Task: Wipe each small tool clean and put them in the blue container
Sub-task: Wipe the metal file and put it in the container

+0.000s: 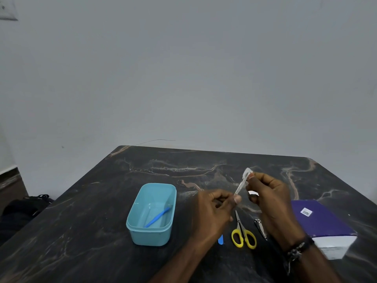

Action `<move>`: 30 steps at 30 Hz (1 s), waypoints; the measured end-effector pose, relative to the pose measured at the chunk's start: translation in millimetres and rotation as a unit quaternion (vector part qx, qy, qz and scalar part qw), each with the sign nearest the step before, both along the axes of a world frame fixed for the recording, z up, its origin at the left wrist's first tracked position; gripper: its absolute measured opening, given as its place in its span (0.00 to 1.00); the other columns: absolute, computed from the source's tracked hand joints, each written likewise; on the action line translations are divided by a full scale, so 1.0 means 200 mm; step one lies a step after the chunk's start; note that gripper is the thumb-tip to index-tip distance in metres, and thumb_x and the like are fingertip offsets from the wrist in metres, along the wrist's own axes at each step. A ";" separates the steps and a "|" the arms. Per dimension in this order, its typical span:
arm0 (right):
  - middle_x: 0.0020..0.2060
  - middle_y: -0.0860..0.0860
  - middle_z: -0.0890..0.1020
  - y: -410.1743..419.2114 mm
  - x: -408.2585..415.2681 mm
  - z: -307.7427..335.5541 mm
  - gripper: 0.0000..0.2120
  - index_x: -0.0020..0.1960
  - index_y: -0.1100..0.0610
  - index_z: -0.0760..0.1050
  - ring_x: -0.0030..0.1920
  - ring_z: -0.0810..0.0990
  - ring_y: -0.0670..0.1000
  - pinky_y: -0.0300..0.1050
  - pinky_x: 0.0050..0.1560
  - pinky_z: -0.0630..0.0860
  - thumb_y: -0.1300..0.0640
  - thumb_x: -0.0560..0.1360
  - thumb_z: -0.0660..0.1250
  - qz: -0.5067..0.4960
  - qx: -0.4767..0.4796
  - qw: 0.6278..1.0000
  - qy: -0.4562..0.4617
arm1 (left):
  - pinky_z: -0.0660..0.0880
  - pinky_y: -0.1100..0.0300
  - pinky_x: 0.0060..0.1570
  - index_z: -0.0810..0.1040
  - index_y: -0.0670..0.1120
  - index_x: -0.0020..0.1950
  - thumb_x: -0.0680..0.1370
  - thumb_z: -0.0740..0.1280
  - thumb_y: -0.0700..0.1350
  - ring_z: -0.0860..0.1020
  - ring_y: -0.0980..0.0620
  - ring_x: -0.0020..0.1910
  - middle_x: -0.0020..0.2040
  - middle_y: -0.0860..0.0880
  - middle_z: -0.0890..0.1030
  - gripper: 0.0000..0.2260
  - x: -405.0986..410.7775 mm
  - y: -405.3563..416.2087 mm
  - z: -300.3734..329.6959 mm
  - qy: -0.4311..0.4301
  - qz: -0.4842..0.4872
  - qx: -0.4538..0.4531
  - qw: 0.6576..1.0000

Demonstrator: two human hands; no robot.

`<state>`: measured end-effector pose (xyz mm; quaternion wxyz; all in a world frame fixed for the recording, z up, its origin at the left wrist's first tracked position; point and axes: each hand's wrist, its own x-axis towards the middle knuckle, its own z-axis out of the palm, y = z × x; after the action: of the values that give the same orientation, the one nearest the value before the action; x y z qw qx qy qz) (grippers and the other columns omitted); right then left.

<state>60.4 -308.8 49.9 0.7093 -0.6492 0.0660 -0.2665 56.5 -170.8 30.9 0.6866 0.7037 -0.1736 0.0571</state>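
Observation:
My left hand (216,209) pinches the lower end of a thin metal nail file (240,185), which slants up to the right. My right hand (269,197) holds a small white wipe (247,173) folded around the file's upper end. The blue container (151,215) stands to the left of both hands with a blue plastic tool (158,217) lying inside it. Yellow-handled scissors (242,233) and a metal nail clipper (260,226) lie on the table below my hands. A blue tool (221,240) shows partly from under my left wrist.
A purple and white box (324,225) sits at the right, close to my right forearm. The dark marble table (81,221) ends against a pale wall. A dark bag (22,209) lies on the floor at the left.

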 end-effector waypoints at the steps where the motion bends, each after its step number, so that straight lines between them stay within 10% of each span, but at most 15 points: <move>1: 0.32 0.54 0.79 0.00 0.00 0.00 0.04 0.43 0.58 0.82 0.36 0.75 0.50 0.43 0.32 0.70 0.62 0.75 0.68 -0.001 0.001 1.000 0.001 | 0.75 0.62 0.28 0.83 0.46 0.42 0.75 0.72 0.46 0.77 0.56 0.25 0.31 0.48 0.82 0.04 0.00 0.00 0.01 0.014 0.009 -0.019 1.000; 15: 0.26 0.49 0.79 0.05 -0.04 0.01 0.06 0.41 0.61 0.84 0.27 0.72 0.41 0.31 0.29 0.68 0.65 0.74 0.70 0.190 -0.204 0.958 0.060 | 0.82 0.53 0.44 0.81 0.41 0.45 0.79 0.67 0.45 0.84 0.51 0.40 0.40 0.47 0.86 0.08 0.06 0.02 0.04 0.051 0.113 -0.219 0.968; 30: 0.26 0.53 0.77 0.03 -0.02 0.02 0.06 0.42 0.59 0.84 0.29 0.72 0.49 0.40 0.27 0.68 0.61 0.75 0.69 0.068 -0.123 0.989 0.043 | 0.78 0.57 0.24 0.77 0.43 0.51 0.81 0.63 0.41 0.80 0.50 0.27 0.38 0.41 0.80 0.04 0.01 -0.01 0.02 0.053 0.072 -0.170 0.981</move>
<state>55.6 -302.3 53.2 0.6369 -0.7455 0.0190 -0.1957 59.1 -172.5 35.8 0.7986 0.5893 -0.0735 0.0980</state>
